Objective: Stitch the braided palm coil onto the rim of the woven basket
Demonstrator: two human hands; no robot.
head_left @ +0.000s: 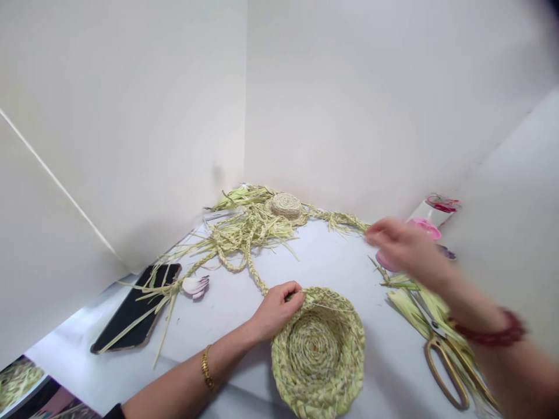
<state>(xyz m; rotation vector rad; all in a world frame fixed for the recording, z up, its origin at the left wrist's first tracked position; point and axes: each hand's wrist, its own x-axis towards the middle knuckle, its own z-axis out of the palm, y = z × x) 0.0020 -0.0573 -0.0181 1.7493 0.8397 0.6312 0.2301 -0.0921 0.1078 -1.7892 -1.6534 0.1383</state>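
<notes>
Currently, left hand grips the basket rim as right hand hangs blurred at right

At the bottom centre of the frame, the basket (317,349) sits on the white table (209,326), its round opening facing up. The left hand (279,309) grips its upper-left rim between thumb and fingers, where a braid (250,256) meets it. A thin pale thread (334,308) crosses the upper rim.

The right hand (399,244) is raised at right of centre, fingers drawn together; blur hides whether they grip anything. Behind it are a white cup (424,213) with red strands and a pink item (428,228). Below it, gold-handled scissors (437,329) lie on pale husks (407,311).

At upper centre, a small hat (286,206) rests beside a heap of strips (257,224). At lower left, loose strips cross a black phone (135,311), with a white-and-purple piece (195,286) near its upper right.
</notes>
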